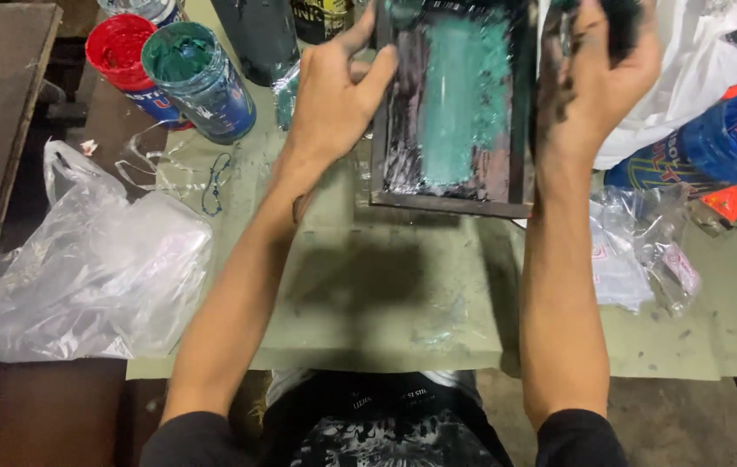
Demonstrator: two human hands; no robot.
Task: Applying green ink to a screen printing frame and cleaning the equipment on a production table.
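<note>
Head view. The left hand [334, 95] gripped the left rail of a dark wooden frame [455, 203], its fingers [377, 73] closed over the edge and the thumb pressed on the mesh side. The right hand [597, 82] held the right rail, its fingers curled shut around the rail and smeared with dark ink. The frame was held tilted, lifted above the green table [386, 294], with its shadow falling on the table just below it.

State of work, as a judgement: a broad band of teal ink [463, 95] covered the middle of the mesh, so inking appeared done. Dark and whitish residue remained beside that band, so cleaning appeared not yet done. No printed piece showed on the table below the frame.

Left of the frame stood an open jar of teal ink [200, 78], and a red-lidded jar [122, 47] just beyond it. A crumpled clear plastic bag [83, 268] lay well left of the frame. Right of the frame lay a blue jar [731, 138] on its side and a white bag [688, 60].
</note>
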